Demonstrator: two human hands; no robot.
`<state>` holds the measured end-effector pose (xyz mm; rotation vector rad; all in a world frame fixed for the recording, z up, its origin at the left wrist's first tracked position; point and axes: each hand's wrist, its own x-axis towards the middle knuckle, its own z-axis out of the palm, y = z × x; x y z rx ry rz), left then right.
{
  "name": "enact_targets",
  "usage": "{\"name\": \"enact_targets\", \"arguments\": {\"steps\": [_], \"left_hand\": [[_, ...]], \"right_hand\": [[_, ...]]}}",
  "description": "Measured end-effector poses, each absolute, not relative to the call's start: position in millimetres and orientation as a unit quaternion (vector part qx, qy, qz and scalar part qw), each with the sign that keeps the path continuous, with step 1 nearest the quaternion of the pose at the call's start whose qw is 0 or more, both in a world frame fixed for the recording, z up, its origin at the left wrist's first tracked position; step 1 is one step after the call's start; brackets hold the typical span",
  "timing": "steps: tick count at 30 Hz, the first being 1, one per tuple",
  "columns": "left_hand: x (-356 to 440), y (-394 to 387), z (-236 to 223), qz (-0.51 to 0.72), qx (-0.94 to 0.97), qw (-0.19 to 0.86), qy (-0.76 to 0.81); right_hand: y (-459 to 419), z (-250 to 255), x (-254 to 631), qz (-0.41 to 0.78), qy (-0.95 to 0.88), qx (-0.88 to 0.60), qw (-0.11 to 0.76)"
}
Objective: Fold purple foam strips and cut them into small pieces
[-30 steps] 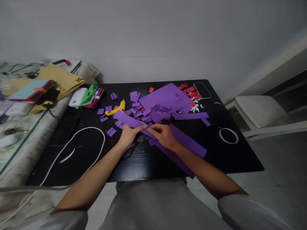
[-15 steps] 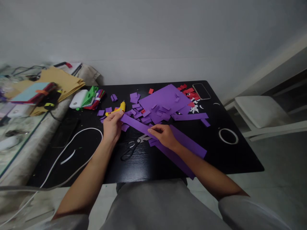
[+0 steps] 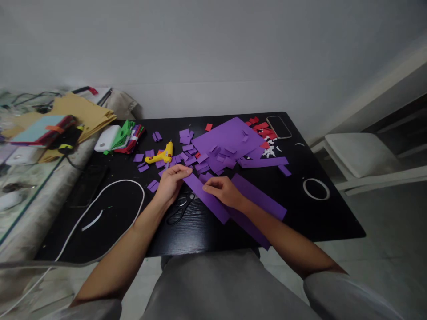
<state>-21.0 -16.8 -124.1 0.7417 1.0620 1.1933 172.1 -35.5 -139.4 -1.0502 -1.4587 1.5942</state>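
Note:
A long purple paper strip lies slanted on the black table. My left hand pinches its upper left end. My right hand pinches the same strip near its middle, fingers closed on it. Black-handled scissors lie on the table just under my left hand. More long purple strips lie beneath my right wrist. A large purple sheet and several small purple cut pieces lie beyond my hands.
A yellow glue gun lies left of the pieces, its white cable looping toward the front edge. Red scraps, a phone, a white ring, a coloured paper stack and a white box sit around. A white chair stands right.
My left hand slid out to the strip's far left end, then came back toward the middle. The strip now lies lower and nearer me, with both hands still on it.

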Motion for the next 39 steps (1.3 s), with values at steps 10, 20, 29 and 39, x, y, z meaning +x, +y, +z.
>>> {"name": "enact_targets", "arguments": {"steps": [10, 20, 29, 39], "left_hand": [[-27, -13, -125, 0.507, 0.361, 0.669, 0.407], [-18, -21, -132, 0.451, 0.440, 0.660, 0.410], [-17, -22, -137, 0.418, 0.443, 0.673, 0.420], [-18, -23, -137, 0.397, 0.448, 0.683, 0.418]], "right_hand": [[-34, -134, 173, 0.634, -0.468, -0.445, 0.424], [-35, -141, 168, 0.693, -0.401, -0.422, 0.425], [-34, -145, 167, 0.675, -0.423, -0.428, 0.426], [-33, -143, 169, 0.630, -0.469, -0.437, 0.438]]}}
